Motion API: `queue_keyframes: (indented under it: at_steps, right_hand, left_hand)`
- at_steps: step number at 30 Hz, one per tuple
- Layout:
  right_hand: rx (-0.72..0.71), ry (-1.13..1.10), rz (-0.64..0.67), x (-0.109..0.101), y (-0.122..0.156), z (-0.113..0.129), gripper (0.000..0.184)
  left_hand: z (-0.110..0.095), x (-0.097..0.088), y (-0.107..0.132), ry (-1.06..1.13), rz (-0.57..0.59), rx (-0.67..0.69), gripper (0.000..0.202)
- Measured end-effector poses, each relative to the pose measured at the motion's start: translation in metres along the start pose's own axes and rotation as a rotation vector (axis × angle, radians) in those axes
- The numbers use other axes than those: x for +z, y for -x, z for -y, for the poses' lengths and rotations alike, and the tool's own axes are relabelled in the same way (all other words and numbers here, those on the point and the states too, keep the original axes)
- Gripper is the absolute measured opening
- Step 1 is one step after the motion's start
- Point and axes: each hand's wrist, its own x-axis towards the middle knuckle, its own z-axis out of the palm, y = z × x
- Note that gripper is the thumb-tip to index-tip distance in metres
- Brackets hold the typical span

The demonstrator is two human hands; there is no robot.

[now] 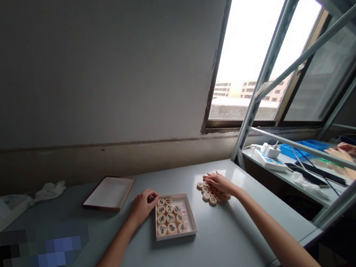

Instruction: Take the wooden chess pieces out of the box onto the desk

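Wooden Chinese chess pieces (170,217) with dark characters lie face up in rows inside a shallow open box (192,232). A strip along the box's right side holds no pieces, and its printed bottom shows there. At the upper left corner of the box, my left hand (143,206) is closed, fingers curled round something dark and small that I cannot make out. To the right, my right hand (219,183) lies flat, fingers stretched out, over a heap of loose chess pieces (212,200). It hides part of that heap.
The box lid (109,193) lies upturned at the back left. White gloves (49,191) are at the far left. A metal frame (245,124) stands at the table's right edge. Beyond it, a power strip (268,159), blue trays (301,148) and another person's hands (344,153) show.
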Motion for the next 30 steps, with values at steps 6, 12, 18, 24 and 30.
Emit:
queue_keyframes:
  at_steps: [6, 12, 18, 24, 30]
  right_hand:
    - [0.058, -0.173, -0.050, -0.011, 0.004, 0.028, 0.032]
    - [-0.198, -0.093, 0.020, -0.019, 0.008, 0.096, 0.024]
    - [-0.333, -0.067, 0.081, -0.009, 0.016, 0.145, 0.025]
    - [-0.273, -0.011, 0.124, 0.001, 0.010, 0.159, 0.016]
    - [-0.272, -0.099, 0.159, -0.002, 0.014, 0.149, 0.019]
  left_hand:
    - [0.002, 0.000, -0.001, -0.002, 0.005, -0.007, 0.018]
    - [0.002, 0.001, -0.001, -0.010, -0.004, -0.007, 0.019]
    - [0.000, -0.001, 0.000, -0.004, 0.007, -0.003, 0.019]
    - [0.001, -0.001, 0.000, -0.028, 0.015, 0.017, 0.021]
    - [-0.001, -0.001, 0.000, -0.020, 0.004, 0.023, 0.022]
